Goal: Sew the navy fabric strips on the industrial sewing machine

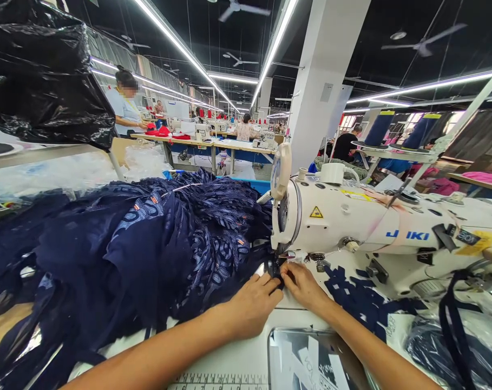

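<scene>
**Both hands pinched on navy fabric right under the needle**

So, the grip first: the left hand (251, 303) is seen with its fingers curled in tight, the grip nearly closed, and the edge of the navy fabric (276, 272) is pinched at the fingertips. The same fabric is taken from the other side by the right hand (304, 284), thumb and fingers drawn together on it, so hardly any gap is left in either grip. The two hands are set almost touching each other. The fabric is held flat on the white tabletop (246, 355), just below the needle end of the white sewing machine (351, 222). Whether the presser foot is down on it can't be told, since that spot is hidden by the fingers.

Around that: a big heap of navy lace garments (148, 244) is piled to the left, spilling right up against the left hand and the machine head. A scatter of navy cut pieces (363, 298) is laid to the right of the right wrist, under the machine's arm. A printed ruler (217, 381) is fixed along the near edge. A black plastic bag (38, 70) is hung up top left, and two blue thread cones (378, 127) are stood behind the machine. A co-worker (124, 105) is seen well back at another table.
</scene>
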